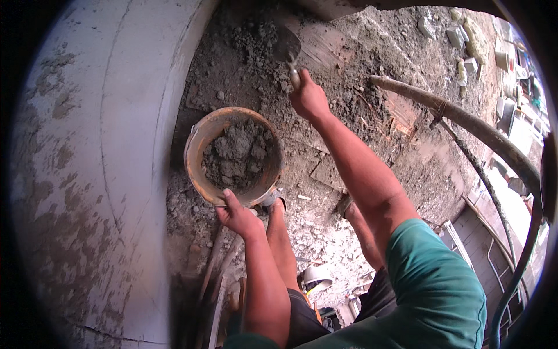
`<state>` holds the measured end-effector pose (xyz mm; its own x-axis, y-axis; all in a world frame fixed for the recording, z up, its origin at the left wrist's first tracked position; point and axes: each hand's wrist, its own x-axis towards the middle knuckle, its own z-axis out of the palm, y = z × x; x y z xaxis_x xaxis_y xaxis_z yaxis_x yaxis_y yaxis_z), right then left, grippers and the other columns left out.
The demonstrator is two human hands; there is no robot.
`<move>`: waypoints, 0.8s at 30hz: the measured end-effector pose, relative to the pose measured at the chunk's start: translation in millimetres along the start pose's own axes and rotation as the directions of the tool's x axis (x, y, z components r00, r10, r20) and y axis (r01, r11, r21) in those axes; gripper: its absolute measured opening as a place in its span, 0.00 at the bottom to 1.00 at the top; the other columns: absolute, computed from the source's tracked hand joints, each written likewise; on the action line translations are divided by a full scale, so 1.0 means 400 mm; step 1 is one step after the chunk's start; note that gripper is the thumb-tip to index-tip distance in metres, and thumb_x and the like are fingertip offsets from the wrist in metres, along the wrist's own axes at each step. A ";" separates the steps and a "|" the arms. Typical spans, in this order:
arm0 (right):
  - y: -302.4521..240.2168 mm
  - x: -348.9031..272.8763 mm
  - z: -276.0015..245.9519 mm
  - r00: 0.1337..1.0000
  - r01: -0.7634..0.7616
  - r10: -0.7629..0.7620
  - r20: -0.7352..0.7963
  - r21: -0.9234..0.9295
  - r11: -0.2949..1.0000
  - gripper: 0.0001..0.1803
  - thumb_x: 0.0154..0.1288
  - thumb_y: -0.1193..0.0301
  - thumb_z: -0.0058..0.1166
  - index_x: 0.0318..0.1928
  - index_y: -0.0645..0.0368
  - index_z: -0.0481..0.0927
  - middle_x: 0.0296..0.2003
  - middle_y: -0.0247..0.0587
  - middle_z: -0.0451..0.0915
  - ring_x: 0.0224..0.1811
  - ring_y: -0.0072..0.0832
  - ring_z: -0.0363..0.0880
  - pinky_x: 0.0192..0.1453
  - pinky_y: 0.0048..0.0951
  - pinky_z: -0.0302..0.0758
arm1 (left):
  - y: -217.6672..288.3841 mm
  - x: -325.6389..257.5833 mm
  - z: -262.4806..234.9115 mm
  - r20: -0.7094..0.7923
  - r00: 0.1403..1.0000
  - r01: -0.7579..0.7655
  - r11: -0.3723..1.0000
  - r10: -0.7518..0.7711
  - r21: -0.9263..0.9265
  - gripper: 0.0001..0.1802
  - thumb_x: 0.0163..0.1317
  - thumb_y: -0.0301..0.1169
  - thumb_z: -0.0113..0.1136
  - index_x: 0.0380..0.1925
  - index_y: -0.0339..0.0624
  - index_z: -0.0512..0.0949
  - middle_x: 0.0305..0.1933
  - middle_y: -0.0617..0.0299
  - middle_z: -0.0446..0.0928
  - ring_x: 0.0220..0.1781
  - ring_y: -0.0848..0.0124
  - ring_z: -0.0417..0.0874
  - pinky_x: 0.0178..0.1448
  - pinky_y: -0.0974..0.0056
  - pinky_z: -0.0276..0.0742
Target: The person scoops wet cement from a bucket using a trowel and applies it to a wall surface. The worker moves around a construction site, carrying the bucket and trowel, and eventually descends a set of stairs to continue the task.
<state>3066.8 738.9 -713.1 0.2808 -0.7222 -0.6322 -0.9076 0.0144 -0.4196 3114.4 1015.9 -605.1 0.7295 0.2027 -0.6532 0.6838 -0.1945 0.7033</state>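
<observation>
Left grip [237, 216] on bucket [200, 139] rim; right grip [309, 98] holds trowel [287, 46] beyond

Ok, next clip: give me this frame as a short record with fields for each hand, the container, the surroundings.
left hand: left hand grips the near rim of the bucket
right hand: right hand holds a trowel by its handle, blade over the mortar heap
bucket: round, orange-stained, partly filled with lumpy grey mortar
wall: plastered grey wall on the left
ground: rubble and dirt; a curved pole on the right
</observation>
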 end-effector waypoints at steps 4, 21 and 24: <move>0.086 -0.083 0.042 0.963 -0.195 0.234 -0.131 0.258 0.946 0.20 0.60 0.75 0.53 0.51 0.57 0.62 0.40 0.61 0.79 0.40 0.55 0.81 0.44 0.51 0.76 | 0.002 -0.002 0.002 -0.028 0.999 0.018 1.000 -0.018 0.017 0.21 0.68 0.38 0.60 0.55 0.37 0.72 0.57 0.54 0.75 0.54 0.64 0.78 0.57 0.57 0.76; -0.215 0.108 0.251 0.987 0.124 -0.160 0.011 0.579 0.806 0.21 0.60 0.73 0.55 0.52 0.57 0.63 0.30 0.45 0.74 0.20 0.37 0.76 0.20 0.37 0.70 | -0.025 0.031 -0.046 -0.063 0.998 -0.018 0.994 0.011 -0.107 0.21 0.68 0.37 0.61 0.52 0.32 0.73 0.54 0.51 0.78 0.50 0.64 0.80 0.54 0.59 0.76; -0.148 0.047 0.171 0.957 0.261 -0.289 -0.006 0.450 0.854 0.22 0.59 0.73 0.56 0.52 0.56 0.63 0.28 0.45 0.74 0.24 0.37 0.78 0.26 0.39 0.73 | -0.022 0.023 -0.040 -0.097 0.995 0.013 0.999 -0.018 -0.053 0.21 0.68 0.37 0.60 0.53 0.32 0.73 0.53 0.51 0.78 0.50 0.66 0.79 0.55 0.60 0.76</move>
<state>3147.0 771.7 -744.5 0.5294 -0.6996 -0.4799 -0.5615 0.1350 -0.8164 3114.9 1034.8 -612.7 0.7122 0.2987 -0.6352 0.6912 -0.1410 0.7088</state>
